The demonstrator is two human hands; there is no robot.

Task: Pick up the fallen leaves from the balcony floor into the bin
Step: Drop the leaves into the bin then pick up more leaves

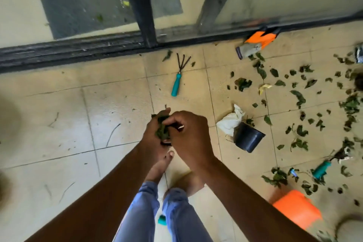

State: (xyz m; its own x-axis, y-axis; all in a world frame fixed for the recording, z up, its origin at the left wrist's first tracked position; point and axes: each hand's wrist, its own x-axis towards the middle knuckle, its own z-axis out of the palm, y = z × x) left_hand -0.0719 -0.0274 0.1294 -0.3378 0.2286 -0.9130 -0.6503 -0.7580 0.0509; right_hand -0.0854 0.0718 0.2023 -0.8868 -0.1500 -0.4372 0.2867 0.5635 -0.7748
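Above the tiles (117, 104), left hand (155, 135) and right hand (188, 133) clutch leaves (162, 130).

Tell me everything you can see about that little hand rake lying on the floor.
The hand rake lies flat on the tiled floor, near the sliding door track. It has a teal handle, plastic by its look, and a dark metal shank splitting into three prongs that point toward the door. Small leaves lie close to the prongs; whether they touch is unclear. Neither hand touches it.

We can't see most of the leaf clump (162, 130), covered by both hands (188, 133). Orange container (297, 209) blurred; grey item (359, 53) cut at right edge.
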